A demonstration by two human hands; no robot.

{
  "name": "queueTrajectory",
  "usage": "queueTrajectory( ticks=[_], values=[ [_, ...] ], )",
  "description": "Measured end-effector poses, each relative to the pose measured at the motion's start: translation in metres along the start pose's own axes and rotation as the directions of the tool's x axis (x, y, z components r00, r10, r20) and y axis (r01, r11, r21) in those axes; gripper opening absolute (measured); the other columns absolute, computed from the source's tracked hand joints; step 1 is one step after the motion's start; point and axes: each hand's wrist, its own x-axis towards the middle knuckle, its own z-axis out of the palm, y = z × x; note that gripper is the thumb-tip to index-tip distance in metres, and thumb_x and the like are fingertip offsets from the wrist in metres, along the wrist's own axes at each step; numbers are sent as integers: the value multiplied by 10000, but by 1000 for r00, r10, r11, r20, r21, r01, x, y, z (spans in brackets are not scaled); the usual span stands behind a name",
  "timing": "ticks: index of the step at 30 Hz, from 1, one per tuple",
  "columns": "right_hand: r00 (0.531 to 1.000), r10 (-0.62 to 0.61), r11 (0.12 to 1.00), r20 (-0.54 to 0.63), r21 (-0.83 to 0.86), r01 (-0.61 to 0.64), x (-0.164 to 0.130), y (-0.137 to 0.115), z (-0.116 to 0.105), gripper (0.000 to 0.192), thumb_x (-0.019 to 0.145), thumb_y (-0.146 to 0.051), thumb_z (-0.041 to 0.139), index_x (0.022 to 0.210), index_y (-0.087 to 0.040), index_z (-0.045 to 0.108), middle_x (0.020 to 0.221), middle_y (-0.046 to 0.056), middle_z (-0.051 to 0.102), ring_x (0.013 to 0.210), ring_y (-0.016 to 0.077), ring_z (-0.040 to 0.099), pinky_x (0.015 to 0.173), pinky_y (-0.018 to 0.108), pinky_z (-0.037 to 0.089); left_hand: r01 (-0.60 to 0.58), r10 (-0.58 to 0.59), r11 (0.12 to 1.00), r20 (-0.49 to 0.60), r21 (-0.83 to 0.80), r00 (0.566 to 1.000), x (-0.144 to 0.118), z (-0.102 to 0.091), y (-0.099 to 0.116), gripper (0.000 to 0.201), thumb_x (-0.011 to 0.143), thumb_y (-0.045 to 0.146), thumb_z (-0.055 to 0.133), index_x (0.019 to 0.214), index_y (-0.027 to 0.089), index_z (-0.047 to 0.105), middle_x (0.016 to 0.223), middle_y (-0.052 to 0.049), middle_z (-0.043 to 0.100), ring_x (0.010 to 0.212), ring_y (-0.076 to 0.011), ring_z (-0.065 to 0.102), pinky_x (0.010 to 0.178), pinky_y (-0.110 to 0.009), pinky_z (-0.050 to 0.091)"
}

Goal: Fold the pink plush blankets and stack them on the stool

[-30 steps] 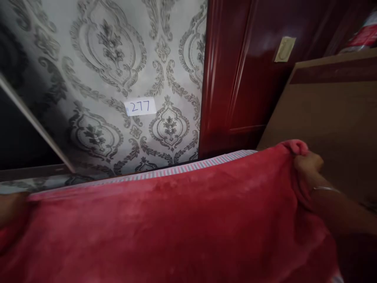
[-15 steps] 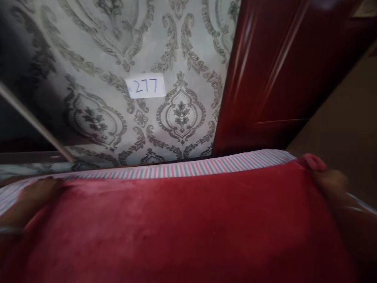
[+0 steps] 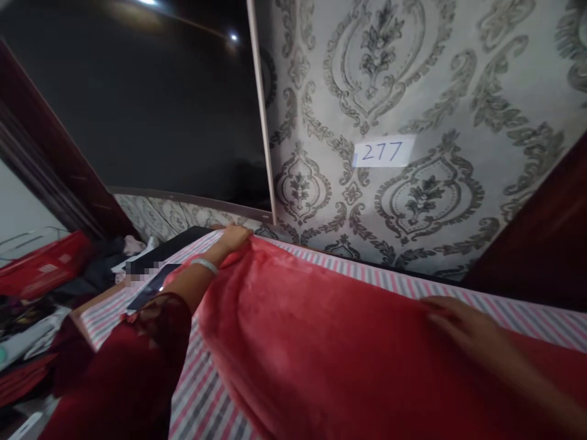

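Note:
A red fleece blanket (image 3: pixel 321 354) lies spread over a mattress with a pink, grey and white striped sheet (image 3: pixel 202 397). My left hand (image 3: pixel 233 239) reaches forward and grips the blanket's far left corner near the wall; a silver bangle is on that wrist and the sleeve is dark red lace. My right hand (image 3: pixel 463 327) rests flat on the blanket near its far edge, fingers apart, holding nothing.
A patterned grey wallpaper wall (image 3: pixel 413 79) with a "277" label (image 3: pixel 383 151) stands behind the bed. A large dark panel (image 3: pixel 137 104) fills the left. A dark phone (image 3: pixel 151 287) lies on the sheet's left end. Red boxes and clutter (image 3: pixel 41 269) sit at far left.
The view has swung left. My left hand moved forward with the blanket corner toward the wall. My right hand let go of the right corner and now lies flat on the blanket.

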Motion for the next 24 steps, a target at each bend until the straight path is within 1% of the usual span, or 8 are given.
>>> queueTrajectory(
  ticks=[3,8,12,15,17,20,22,24],
  values=[
    [965,-137,972,223,218,88,26,-72,75,338,828,-440,541,1065,-299,736,1115,122,752,948,320,730,807,478,600,-76,77,997,-80,8,994,-13,-10,7,218,843,156,520,934,156,719,911,-147,759,901,-280,691,932,-440,378],
    [920,-349,890,177,371,266,67,-178,174,608,815,-261,554,1423,-261,533,1410,111,606,1239,289,616,1018,486,525,-209,206,978,-196,4,959,-39,-14,33,200,895,171,506,907,134,701,821,-132,725,803,-257,667,885,-437,390],
    [905,-400,867,142,378,324,89,-233,227,798,744,-176,613,1513,-252,414,1495,98,528,1392,289,481,1154,487,399,-284,268,959,-289,-12,919,-57,-8,53,209,929,176,481,963,136,683,898,-141,716,844,-261,650,853,-433,402],
    [924,-327,894,198,382,235,98,-253,247,700,724,-185,631,1414,-233,520,1335,103,651,1241,309,598,1050,478,475,-335,299,941,-349,-45,888,-69,-5,53,166,920,206,522,973,159,673,942,-132,704,870,-259,638,844,-433,415],
    [927,-295,911,232,361,199,102,-257,251,506,737,-237,636,1243,-218,629,1151,82,722,1070,296,658,928,427,519,-371,288,920,-426,-124,857,-76,-3,42,167,900,241,565,1018,172,662,1016,-132,695,964,-271,627,898,-443,421],
    [909,-312,921,278,323,218,107,-259,249,143,758,-317,622,846,-213,667,783,9,693,765,223,631,723,318,487,-333,110,867,-510,-370,853,-89,8,9,431,881,320,592,1279,155,576,1328,-180,606,1252,-315,527,1066,-485,370],
    [903,-317,925,290,307,226,109,-261,246,167,750,-353,621,667,-214,580,625,-27,586,633,174,548,620,275,411,-173,-80,781,-371,-600,925,-99,22,-18,664,874,418,593,1452,133,436,1504,-206,475,1383,-338,429,1122,-487,334],
    [910,-306,929,280,295,221,111,-265,242,242,727,-390,634,606,-213,523,575,-45,509,587,147,487,570,258,344,36,-181,657,-112,-753,977,-110,39,-43,833,829,544,617,1502,114,380,1515,-220,471,1383,-365,441,1105,-473,360]
  ],
)
